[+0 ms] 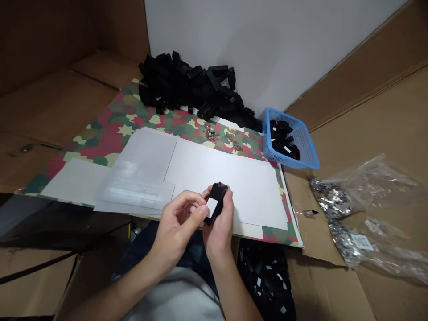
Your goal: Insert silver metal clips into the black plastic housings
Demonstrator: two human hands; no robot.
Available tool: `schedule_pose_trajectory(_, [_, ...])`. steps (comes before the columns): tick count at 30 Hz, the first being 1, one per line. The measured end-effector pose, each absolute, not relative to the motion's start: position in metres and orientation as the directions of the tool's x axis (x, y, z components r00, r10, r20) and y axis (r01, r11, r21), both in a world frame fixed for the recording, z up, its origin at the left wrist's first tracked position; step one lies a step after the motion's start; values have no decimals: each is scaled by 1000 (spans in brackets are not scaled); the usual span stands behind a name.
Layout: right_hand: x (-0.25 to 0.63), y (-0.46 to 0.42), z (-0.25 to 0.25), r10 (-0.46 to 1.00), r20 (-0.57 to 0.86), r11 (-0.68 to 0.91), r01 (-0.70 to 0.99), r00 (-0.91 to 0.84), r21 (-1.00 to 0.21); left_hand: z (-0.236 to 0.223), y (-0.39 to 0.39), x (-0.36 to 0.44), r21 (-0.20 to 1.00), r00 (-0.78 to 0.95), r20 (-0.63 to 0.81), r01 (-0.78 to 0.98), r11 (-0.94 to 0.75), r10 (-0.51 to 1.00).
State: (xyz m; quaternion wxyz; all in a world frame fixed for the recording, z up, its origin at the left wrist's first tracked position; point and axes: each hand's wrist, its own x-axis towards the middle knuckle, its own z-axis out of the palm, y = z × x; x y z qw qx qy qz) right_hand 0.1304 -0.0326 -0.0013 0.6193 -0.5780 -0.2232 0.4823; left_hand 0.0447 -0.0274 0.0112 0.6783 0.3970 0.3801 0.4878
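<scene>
A small black plastic case [218,192] with a white rectangular label [211,207] on its face is held up over the front of the table. My right hand [220,227] wraps around the case from the right, thumb along its edge. From the left, my left hand [182,220] closes on the case's near side, its thumb tip at the label's edge and its fingers curled behind. White sheets [227,167] lie under and beyond my hands, with a glossy translucent sheet [133,174] to the left.
A heap of black cases [190,84] lies at the back. Small metal parts [211,132] sit before it. A blue basket [310,147] at right holds labelled black pieces. Plastic bags of metal parts [336,198] rest on cardboard. Below the table edge are more labelled pieces [267,281].
</scene>
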Motion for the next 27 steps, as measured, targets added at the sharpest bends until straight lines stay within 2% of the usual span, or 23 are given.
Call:
schedule_pose_trajectory(4, [127,-34,-1,861,-315,-150,-394,399,-907,12,-28,43,912,217,-135,-355,207,967])
schedule_pose_trajectory(10, [126,-35,0,844,-332,-184,-355,421,-917,14,-26,45,938,181,-111,-305,163,977])
schedule_pose_trajectory(16, [126,-36,-4,843,-338,-168,-392,417,-904,12,-26,48,967,158,-85,-224,119,984])
schedule_pose_trajectory(19, [126,-36,-4,844,-317,-115,-432,433,-895,5,-27,49,997,75,59,-58,-55,995])
schedule_pose_trajectory(22, [128,-35,-1,831,-346,-102,-492,435,-864,-2,-24,44,965,46,232,114,-236,972])
schedule_pose_trajectory(24, [131,-34,2,840,-388,-146,-531,379,-835,-3,-18,38,936,102,303,156,-316,947])
schedule_pose_trajectory(27, [135,-34,5,870,-419,-245,-511,259,-824,2,-6,29,891,290,358,177,-418,887])
